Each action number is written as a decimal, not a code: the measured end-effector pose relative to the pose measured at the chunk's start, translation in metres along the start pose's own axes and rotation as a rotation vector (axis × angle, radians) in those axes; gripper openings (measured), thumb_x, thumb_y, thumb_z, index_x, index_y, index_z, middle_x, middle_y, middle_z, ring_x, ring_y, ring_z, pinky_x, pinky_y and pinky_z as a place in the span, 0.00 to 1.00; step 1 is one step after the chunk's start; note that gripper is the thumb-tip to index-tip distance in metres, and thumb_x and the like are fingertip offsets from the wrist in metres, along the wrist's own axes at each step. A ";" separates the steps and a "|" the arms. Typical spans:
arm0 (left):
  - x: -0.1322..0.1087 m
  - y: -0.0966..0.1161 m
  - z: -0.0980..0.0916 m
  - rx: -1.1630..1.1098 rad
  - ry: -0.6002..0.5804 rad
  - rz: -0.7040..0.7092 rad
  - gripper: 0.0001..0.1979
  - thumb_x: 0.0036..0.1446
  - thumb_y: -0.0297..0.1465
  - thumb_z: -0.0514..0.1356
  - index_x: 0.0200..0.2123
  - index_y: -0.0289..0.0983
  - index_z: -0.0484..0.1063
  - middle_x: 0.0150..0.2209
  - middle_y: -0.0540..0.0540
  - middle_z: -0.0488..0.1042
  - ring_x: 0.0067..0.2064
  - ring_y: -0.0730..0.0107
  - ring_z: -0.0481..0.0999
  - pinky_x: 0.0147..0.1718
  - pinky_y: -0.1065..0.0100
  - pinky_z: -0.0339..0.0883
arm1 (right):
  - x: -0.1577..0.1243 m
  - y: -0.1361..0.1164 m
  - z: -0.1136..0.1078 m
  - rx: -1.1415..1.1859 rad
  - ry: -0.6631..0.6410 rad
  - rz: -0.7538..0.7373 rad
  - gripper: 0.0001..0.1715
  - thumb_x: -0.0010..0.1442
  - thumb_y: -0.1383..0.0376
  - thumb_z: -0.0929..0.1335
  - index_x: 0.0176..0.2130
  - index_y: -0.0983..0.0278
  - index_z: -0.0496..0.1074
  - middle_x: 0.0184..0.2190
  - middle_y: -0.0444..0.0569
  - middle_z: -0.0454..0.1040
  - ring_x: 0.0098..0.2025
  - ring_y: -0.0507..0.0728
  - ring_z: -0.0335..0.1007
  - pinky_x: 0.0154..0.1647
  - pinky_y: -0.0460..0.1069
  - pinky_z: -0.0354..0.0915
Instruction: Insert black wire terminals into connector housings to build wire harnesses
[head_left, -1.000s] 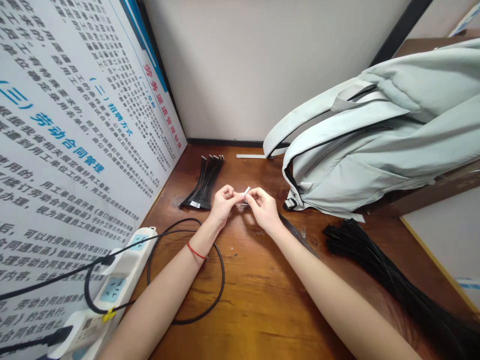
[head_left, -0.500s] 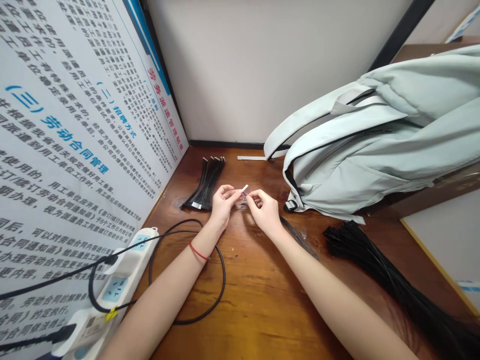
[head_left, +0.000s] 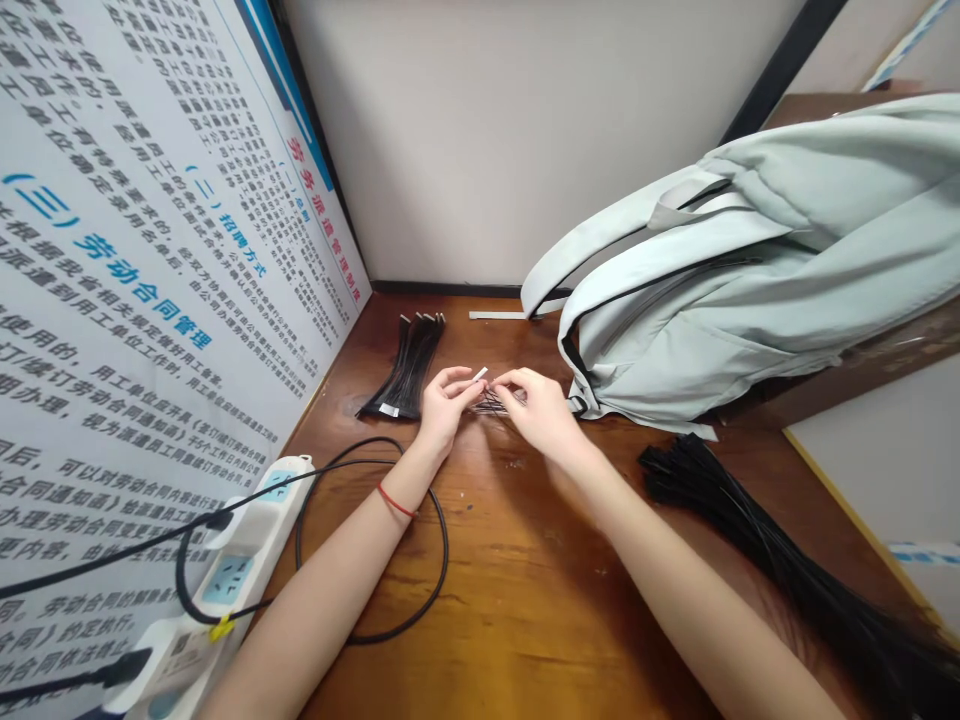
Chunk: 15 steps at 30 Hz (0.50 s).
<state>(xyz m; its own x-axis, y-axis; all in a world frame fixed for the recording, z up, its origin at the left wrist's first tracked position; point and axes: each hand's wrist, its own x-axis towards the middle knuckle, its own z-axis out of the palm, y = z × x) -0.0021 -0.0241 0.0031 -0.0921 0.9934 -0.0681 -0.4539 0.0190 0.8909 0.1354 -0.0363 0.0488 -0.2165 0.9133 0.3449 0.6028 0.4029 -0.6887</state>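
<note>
My left hand (head_left: 442, 408) is closed in a pinch on a small white strip (head_left: 481, 374), which sticks up past the thumb and forefinger. Beside it my right hand (head_left: 536, 405) pinches at thin dark strands (head_left: 491, 402), its fingertips almost meeting those of the left. Some of these strands lie between and below the two hands, and the right hand hides the rest. Left of the hands rests a fanned bundle of black strands (head_left: 411, 365) with pale tips at the top and a white band near its lower end.
On the right lies a long loose bundle of black strands (head_left: 757, 530). A pale green backpack (head_left: 720, 290) fills the back right. A white strip (head_left: 496, 315) lies near the rear wall. At left are a power strip (head_left: 259, 520), a looped black cable (head_left: 448, 545) and a printed panel (head_left: 150, 250).
My right hand has turned and shifted slightly, its wrist swinging to the right. The strands that trailed under its wrist no longer show there. The view has shifted a little.
</note>
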 end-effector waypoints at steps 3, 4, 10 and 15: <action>0.000 0.000 0.000 0.003 0.001 0.002 0.23 0.34 0.32 0.71 0.34 0.34 0.67 0.28 0.46 0.77 0.31 0.69 0.77 0.33 0.68 0.69 | -0.003 -0.012 -0.043 -0.039 -0.101 0.093 0.09 0.56 0.70 0.64 0.34 0.64 0.74 0.31 0.47 0.77 0.31 0.53 0.72 0.35 0.47 0.66; 0.001 0.000 0.000 0.004 0.002 0.007 0.23 0.34 0.32 0.71 0.34 0.34 0.66 0.28 0.46 0.77 0.31 0.70 0.77 0.32 0.69 0.69 | -0.008 -0.014 -0.057 -0.064 -0.116 0.131 0.09 0.55 0.69 0.64 0.34 0.64 0.74 0.32 0.47 0.78 0.31 0.53 0.72 0.35 0.47 0.66; 0.002 -0.001 -0.002 -0.005 0.005 0.017 0.22 0.33 0.32 0.71 0.34 0.34 0.67 0.28 0.47 0.77 0.30 0.71 0.77 0.30 0.70 0.69 | -0.061 -0.002 -0.097 -0.126 -0.222 0.296 0.07 0.52 0.67 0.65 0.30 0.63 0.75 0.26 0.46 0.77 0.26 0.53 0.71 0.27 0.45 0.65; -0.001 0.002 -0.001 -0.030 0.010 0.013 0.22 0.32 0.30 0.71 0.32 0.34 0.67 0.27 0.47 0.77 0.30 0.72 0.77 0.29 0.72 0.69 | -0.094 0.019 -0.088 -0.145 -0.272 0.387 0.06 0.49 0.68 0.66 0.28 0.64 0.75 0.23 0.45 0.74 0.24 0.52 0.69 0.25 0.45 0.64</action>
<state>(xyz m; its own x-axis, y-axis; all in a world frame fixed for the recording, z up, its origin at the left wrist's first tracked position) -0.0042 -0.0247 0.0046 -0.1071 0.9924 -0.0609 -0.4791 0.0021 0.8778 0.2349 -0.1203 0.0598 -0.1360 0.9845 -0.1110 0.7750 0.0359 -0.6310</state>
